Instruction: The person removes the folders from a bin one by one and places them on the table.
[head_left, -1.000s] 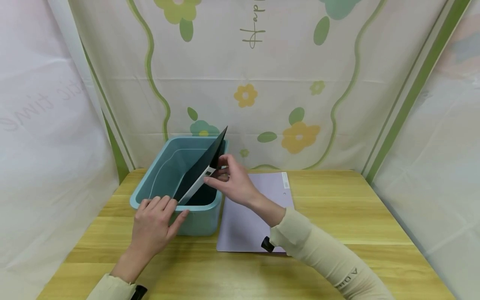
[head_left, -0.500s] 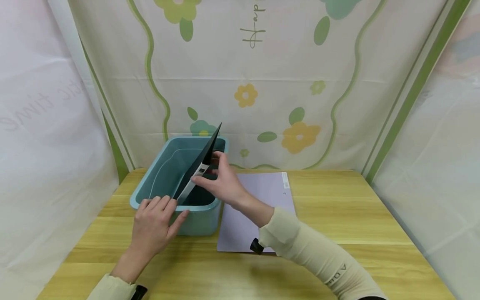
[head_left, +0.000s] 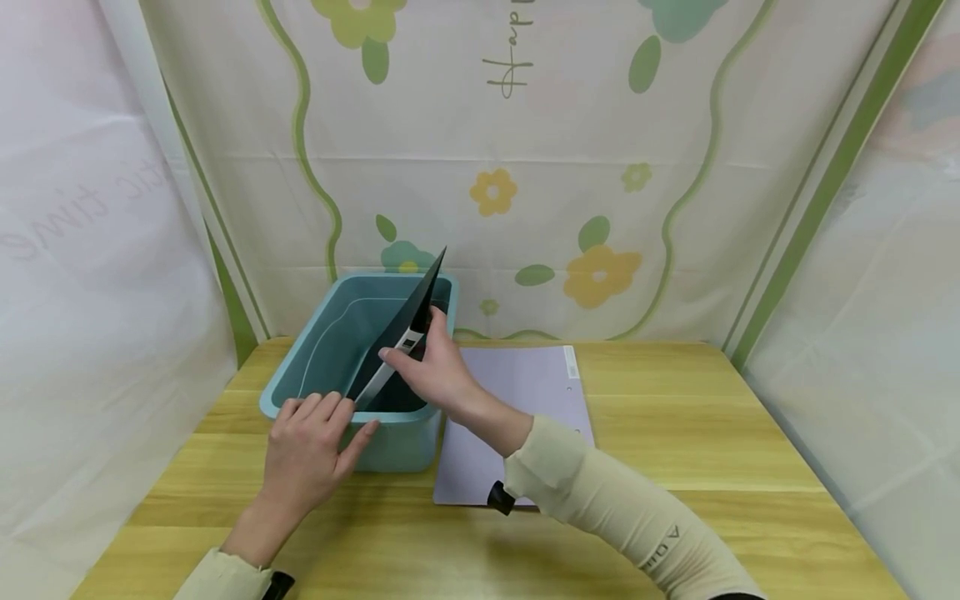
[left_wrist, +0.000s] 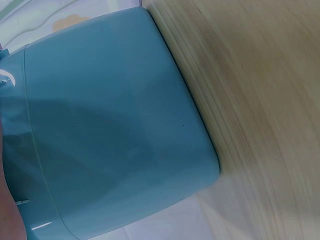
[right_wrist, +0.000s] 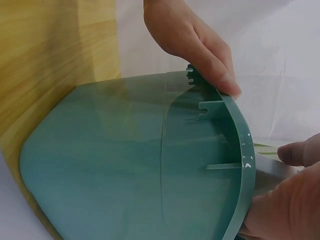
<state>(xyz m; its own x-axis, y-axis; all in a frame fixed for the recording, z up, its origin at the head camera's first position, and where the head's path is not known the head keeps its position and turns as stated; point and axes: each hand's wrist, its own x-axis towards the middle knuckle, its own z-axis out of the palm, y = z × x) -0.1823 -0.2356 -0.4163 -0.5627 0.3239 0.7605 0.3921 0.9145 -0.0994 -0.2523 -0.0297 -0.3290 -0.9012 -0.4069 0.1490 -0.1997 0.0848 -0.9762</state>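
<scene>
A teal plastic bin (head_left: pixel 405 443) stands on the left of the table. Over its near rim curl the fingers of my left hand (head_left: pixel 306 454), gripping it with the thumb outside; the right wrist view shows this hand (right_wrist: pixel 192 42) at the rim too. A thin black folder (head_left: pixel 405 315) with a white label strip leans in the bin, its upper corner above the rim. My right hand (head_left: pixel 441 371) holds it by the labelled edge, thumb on the near face and the other fingers hidden behind. In the left wrist view the bin's outer wall (left_wrist: pixel 115 125) fills most of the frame.
A flat lavender folder (head_left: pixel 525 379) with a white label lies on the wooden table (head_left: pixel 675 417) just right of the bin, partly under my right forearm. A floral curtain (head_left: pixel 585 125) hangs behind, with white fabric on both sides.
My right hand has moved left with the black folder, which now leans a little further left, and its fingers have gone behind it. The left hand and bin have stayed put.
</scene>
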